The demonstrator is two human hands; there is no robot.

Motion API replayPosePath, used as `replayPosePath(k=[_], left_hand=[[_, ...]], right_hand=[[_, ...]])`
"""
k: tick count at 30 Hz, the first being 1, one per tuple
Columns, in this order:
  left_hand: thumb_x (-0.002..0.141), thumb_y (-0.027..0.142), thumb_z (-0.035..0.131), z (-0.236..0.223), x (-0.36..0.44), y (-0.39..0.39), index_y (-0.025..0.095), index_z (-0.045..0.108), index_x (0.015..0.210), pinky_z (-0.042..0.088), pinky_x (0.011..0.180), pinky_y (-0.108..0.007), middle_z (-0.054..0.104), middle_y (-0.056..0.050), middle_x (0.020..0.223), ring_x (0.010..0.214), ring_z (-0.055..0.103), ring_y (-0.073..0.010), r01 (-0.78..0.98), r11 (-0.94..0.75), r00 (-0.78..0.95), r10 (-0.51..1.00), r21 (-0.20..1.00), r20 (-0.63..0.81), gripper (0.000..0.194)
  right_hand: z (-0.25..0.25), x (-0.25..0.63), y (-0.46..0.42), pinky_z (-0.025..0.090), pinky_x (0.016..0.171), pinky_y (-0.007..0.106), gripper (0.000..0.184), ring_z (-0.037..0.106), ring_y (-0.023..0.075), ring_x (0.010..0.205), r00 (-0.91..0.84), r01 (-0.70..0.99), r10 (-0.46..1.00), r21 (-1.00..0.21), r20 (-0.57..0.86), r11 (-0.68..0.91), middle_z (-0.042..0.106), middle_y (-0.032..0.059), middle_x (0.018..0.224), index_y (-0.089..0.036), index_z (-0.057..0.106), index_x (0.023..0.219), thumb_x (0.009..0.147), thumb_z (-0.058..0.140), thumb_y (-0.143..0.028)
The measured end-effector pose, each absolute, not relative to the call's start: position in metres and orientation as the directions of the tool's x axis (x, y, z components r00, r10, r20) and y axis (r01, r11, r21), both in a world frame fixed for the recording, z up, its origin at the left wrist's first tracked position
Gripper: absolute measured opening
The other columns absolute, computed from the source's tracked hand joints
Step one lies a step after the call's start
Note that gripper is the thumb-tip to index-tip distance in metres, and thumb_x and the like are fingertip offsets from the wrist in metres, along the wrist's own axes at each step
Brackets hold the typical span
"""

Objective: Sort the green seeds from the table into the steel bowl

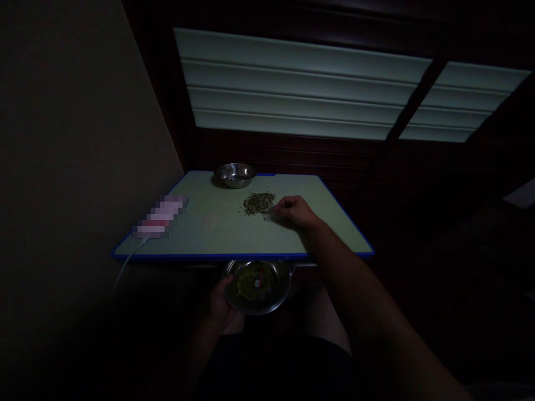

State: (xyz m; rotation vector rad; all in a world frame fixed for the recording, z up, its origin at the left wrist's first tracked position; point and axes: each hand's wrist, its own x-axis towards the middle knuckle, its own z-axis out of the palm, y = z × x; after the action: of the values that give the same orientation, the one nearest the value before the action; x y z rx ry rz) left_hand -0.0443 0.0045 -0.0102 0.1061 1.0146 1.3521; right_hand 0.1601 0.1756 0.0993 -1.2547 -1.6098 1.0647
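My left hand [221, 301] grips the left rim of a shiny metal bowl [281, 298] under the table's near edge, thumb over the rim. Greenish grains, perhaps mung beans [246, 283], lie in that bowl, along with a small dark item bearing a pale label [257, 282]. Above the tabletop, my right hand [296, 210] has its fingers curled into a pinch at the right side of a loose pile of small dark-green grains [258, 203]. Whatever sits between those fingertips is too small and dim to make out.
A second metal bowl [235, 176] stands at the back of the pale, blue-edged table [217, 236]. On the left lies a blurred-out phone-like object [161, 217], its white cable [127, 260] hanging over the near edge. Behind are dark wood and pale slatted panels [301, 89]; the room is dim.
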Motion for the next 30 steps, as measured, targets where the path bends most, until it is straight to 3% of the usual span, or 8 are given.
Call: replayPosePath(k=[12,23,30], left_hand=[[0.070,0.023,0.064,-0.016,-0.046,0.006,0.016,0.073,0.087,0.056,0.082,-0.040,0.077,-0.008,0.075,0.082,0.073,-0.0283,-0.762,0.288,-0.094,0.837,0.580,-0.539,0.020],[0.070,0.023,0.066,-0.021,-0.047,0.006,0.015,0.073,0.090,0.055,0.084,-0.039,0.078,-0.008,0.080,0.086,0.073,-0.0284,-0.766,0.282,-0.079,0.851,0.578,-0.520,0.022],[0.070,0.022,0.065,-0.020,-0.046,0.007,0.015,0.074,0.084,0.056,0.082,-0.038,0.078,-0.009,0.078,0.081,0.073,-0.0274,-0.773,0.276,-0.094,0.841,0.572,-0.533,0.018]], right_hand=[[0.089,0.162,0.186,0.038,0.054,0.026,0.015,0.046,0.0117,0.056,-0.063,0.422,0.972,-0.877,0.225,0.231,0.056,-0.0003,0.059,-0.018,0.060,0.063,0.063,0.067,-0.031],[0.091,0.160,0.183,0.040,0.058,0.026,0.017,0.050,0.0120,0.059,-0.102,0.337,0.971,-0.911,0.215,0.237,0.061,0.0000,0.064,-0.017,0.062,0.068,0.060,0.066,-0.032],[0.089,0.161,0.186,0.043,0.062,0.025,0.012,0.053,0.0127,0.063,-0.061,0.386,0.961,-0.882,0.269,0.271,0.064,0.0003,0.066,-0.017,0.063,0.068,0.062,0.063,-0.028]])
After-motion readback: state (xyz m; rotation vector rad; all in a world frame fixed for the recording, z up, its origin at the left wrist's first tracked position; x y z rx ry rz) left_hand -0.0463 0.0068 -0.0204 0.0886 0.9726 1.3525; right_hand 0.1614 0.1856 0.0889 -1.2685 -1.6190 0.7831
